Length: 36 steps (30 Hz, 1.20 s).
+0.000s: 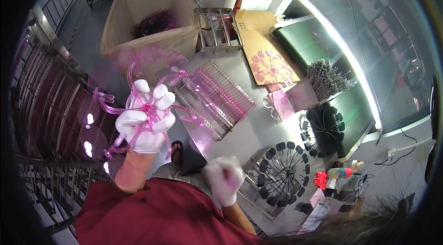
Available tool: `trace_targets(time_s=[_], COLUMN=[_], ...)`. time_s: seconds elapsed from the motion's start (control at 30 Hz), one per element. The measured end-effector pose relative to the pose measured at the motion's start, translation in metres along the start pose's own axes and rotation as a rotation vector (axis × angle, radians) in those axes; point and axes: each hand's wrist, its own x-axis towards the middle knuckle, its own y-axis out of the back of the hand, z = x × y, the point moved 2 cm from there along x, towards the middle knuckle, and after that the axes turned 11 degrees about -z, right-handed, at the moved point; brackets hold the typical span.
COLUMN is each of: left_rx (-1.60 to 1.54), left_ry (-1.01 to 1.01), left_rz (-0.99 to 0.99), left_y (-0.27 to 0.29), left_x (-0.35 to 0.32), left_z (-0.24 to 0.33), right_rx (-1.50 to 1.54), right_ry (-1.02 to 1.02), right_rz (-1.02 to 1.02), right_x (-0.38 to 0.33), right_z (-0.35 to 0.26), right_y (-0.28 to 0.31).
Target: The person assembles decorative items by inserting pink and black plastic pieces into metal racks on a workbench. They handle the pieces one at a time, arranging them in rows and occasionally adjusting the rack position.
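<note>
My left hand [144, 123], in a white glove, is raised and closed around the hub of a pink translucent plastic sprue [146, 102] whose curved arms spread out around my fingers. Lower and to the right, my right hand [224, 178], also gloved white and blurred, is curled into a fist near the table edge; nothing shows in it. On the steel table [258, 129], just beyond my left hand, a wire rack [217, 95] holds a row of pink plastic pieces.
A large beige bin [147, 14] with dark purple scrap stands at the back. A wire basket [216, 28], cardboard with pink rings [267, 63], black round sprues [286, 171] and a tall rack [50, 106] on the left surround the table.
</note>
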Motion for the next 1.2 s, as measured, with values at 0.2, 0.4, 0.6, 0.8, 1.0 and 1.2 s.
trace_targets(time_s=[0.2, 0.4, 0.6, 0.8, 1.0, 1.2], left_rx=[-0.049, -0.374, -0.647, -0.498, -0.071, -0.167], left_ry=[0.349, 0.370, 0.794, 1.040, 1.422, 1.677], left_rz=[-0.094, -0.079, -0.348, -0.217, -0.563, -0.687], left_y=[-0.024, 0.004, 0.012, 0.062, 0.086, 0.138], left_x=[-0.034, -0.046, -0.040, -0.042, 0.022, 0.052], left_z=[-0.046, -0.014, -0.045, 0.009, 0.013, 0.018], right_rx=[1.808, -0.268, 1.015, -0.692, 0.409, -0.952], right_ry=[-0.143, 0.002, -0.450, 0.083, -0.694, -0.076], right_rz=[-0.385, -0.181, -0.638, -0.677, -0.871, -1.097], right_x=[-0.008, -0.018, 0.019, 0.068, 0.161, 0.184], right_z=[0.007, -0.024, -0.006, -0.068, -0.031, -0.067], right_y=[-0.008, 0.063, 0.054, 0.069, 0.060, 0.024])
